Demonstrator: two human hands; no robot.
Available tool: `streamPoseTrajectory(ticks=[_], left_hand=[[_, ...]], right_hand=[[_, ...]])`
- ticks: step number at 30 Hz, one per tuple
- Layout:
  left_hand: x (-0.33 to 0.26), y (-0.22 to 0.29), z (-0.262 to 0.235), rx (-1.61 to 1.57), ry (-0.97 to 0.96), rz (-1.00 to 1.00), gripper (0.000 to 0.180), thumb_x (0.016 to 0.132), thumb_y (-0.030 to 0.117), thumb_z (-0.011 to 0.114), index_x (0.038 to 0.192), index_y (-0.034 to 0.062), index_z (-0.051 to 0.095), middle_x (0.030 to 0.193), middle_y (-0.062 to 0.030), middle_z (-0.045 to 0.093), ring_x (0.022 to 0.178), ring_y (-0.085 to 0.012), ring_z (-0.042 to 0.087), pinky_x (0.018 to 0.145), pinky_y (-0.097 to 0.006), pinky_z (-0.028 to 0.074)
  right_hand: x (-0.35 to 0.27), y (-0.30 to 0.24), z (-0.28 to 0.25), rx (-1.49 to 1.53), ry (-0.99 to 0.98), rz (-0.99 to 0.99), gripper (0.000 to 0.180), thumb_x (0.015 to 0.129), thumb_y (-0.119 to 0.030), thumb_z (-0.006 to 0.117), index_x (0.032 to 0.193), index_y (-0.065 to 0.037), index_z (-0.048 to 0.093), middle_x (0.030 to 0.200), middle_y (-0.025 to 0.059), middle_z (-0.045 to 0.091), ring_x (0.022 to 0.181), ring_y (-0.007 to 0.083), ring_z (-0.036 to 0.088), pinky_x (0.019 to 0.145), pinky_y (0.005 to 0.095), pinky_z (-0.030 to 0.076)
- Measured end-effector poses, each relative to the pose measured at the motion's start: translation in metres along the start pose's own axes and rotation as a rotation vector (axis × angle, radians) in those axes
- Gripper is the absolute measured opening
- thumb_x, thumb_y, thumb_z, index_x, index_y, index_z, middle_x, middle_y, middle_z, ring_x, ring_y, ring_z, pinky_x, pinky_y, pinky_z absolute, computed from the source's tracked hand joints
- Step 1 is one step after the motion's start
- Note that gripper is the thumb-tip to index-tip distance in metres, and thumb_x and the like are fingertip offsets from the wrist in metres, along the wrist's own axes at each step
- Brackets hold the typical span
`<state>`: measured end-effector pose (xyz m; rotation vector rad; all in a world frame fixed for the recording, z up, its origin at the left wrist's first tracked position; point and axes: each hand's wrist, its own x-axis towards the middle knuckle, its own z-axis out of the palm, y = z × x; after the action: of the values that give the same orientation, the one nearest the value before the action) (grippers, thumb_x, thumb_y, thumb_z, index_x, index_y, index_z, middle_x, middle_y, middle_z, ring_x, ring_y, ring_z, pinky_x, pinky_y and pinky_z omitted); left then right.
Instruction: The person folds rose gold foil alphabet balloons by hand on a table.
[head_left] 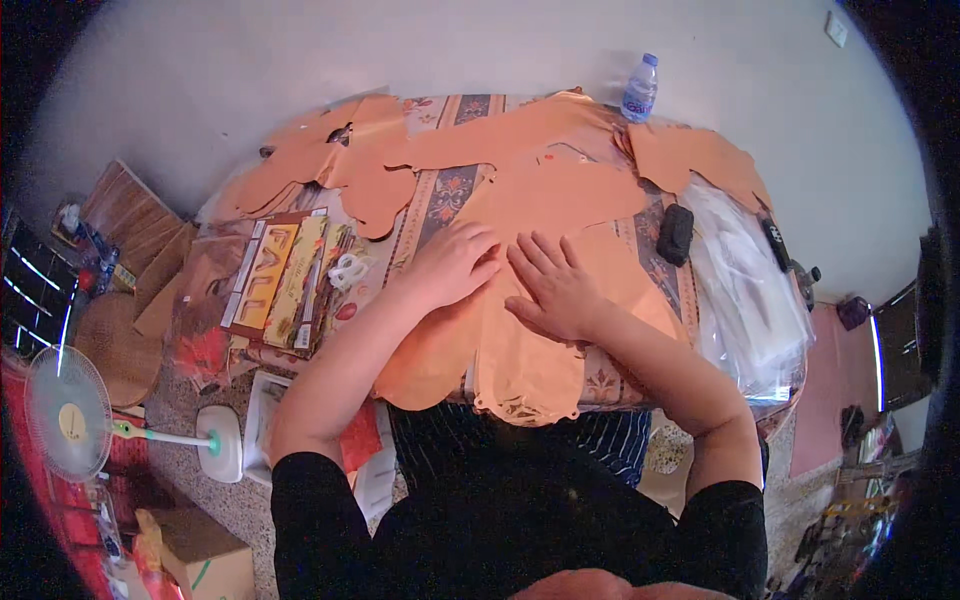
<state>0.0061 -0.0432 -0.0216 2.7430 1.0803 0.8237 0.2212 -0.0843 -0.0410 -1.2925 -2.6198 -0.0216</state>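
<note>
Large orange cut-out sheets (575,195), like card or paper, overlap in front of me. My right hand (552,292) lies palm down on them with its fingers spread. Just left of it, my left hand (455,262) rests on the same sheets, fingers a little bent and nothing visible in its grasp. Between my forearms an orange piece with a scalloped lower end (530,375) reaches over the table's near edge. Part of the sheets under both palms is hidden.
More orange cut-outs (375,195) lie at the back left and back right. A water bottle (640,90) stands by the wall. Right are a black case (676,235) and clear plastic bags (750,310); left, printed packages (275,280) and white scissors handles (348,270). A fan (70,415) stands lower left.
</note>
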Motion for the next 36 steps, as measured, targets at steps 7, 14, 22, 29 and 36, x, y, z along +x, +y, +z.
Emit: streamPoseTrajectory(ticks=[7, 14, 22, 29, 36], left_hand=[[-0.002, 0.0, 0.001, 0.014, -0.009, 0.022, 0.034, 0.085, 0.024, 0.06, 0.109, -0.0007, 0.058, 0.117, -0.0168, 0.055, 0.11, -0.0336, 0.052, 0.095, -0.042, 0.041], [-0.004, 0.001, 0.001, 0.015, -0.109, -0.068, 0.039, 0.087, 0.026, 0.06, 0.115, -0.0009, 0.057, 0.128, -0.0171, 0.051, 0.12, -0.0333, 0.047, 0.102, -0.041, 0.038], [-0.005, 0.002, 0.001, 0.024, -0.097, -0.058, 0.041, 0.087, 0.027, 0.06, 0.116, -0.0015, 0.058, 0.128, -0.0178, 0.051, 0.12, -0.0335, 0.047, 0.102, -0.041, 0.038], [-0.005, -0.001, 0.004, 0.049, -0.076, -0.037, 0.041, 0.087, 0.026, 0.06, 0.116, -0.0035, 0.057, 0.128, -0.0183, 0.051, 0.121, -0.0341, 0.047, 0.103, -0.042, 0.038], [-0.005, 0.002, 0.003, 0.036, -0.087, -0.049, 0.043, 0.087, 0.027, 0.06, 0.117, -0.0035, 0.056, 0.128, -0.0187, 0.051, 0.122, -0.0342, 0.046, 0.104, -0.042, 0.037]], right_hand=[[-0.001, 0.001, -0.002, 0.01, -0.005, -0.001, 0.074, 0.09, -0.05, 0.044, 0.143, -0.001, 0.031, 0.15, 0.0206, 0.027, 0.141, 0.036, 0.02, 0.114, 0.0523, 0.011], [-0.001, 0.002, 0.001, -0.02, 0.033, -0.017, 0.072, 0.09, -0.048, 0.048, 0.142, -0.001, 0.033, 0.149, 0.0202, 0.028, 0.14, 0.036, 0.022, 0.113, 0.0527, 0.014], [-0.001, 0.002, 0.001, -0.01, 0.045, -0.021, 0.072, 0.089, -0.047, 0.049, 0.142, 0.0, 0.033, 0.149, 0.0209, 0.028, 0.139, 0.0369, 0.024, 0.113, 0.0531, 0.014], [-0.001, 0.002, -0.003, -0.002, 0.012, -0.019, 0.071, 0.09, -0.047, 0.047, 0.143, -0.001, 0.032, 0.149, 0.022, 0.027, 0.14, 0.038, 0.022, 0.113, 0.0543, 0.013], [-0.001, 0.001, -0.004, -0.018, -0.027, 0.001, 0.072, 0.091, -0.049, 0.045, 0.144, -0.002, 0.03, 0.151, 0.0202, 0.025, 0.141, 0.0356, 0.02, 0.113, 0.0537, 0.012]])
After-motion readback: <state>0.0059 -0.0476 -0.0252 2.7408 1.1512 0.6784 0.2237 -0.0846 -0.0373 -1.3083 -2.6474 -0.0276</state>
